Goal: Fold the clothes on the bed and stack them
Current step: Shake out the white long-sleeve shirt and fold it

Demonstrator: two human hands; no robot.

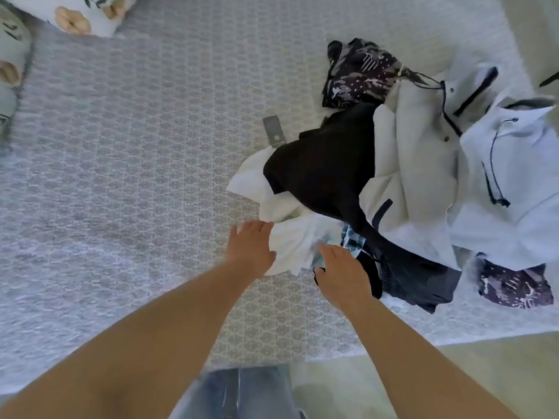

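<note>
The white garment [287, 237] lies crumpled at the near edge of the clothes pile [393, 176], which sits unfolded toward the right side of the bed [136, 146], partly under a black garment [326, 170]. The left hand [251, 246] rests on its left edge with fingers straight and spread. The right hand [338, 267] reaches its right edge; blur hides its fingertips, so I cannot tell whether it grips. Nothing is folded yet: this looks like the first pick. Next, both hands need a firm hold to draw it free from under the black piece onto the bare bedspread to the left. Floral pillows [81, 16] lie at the far left corner.
</note>
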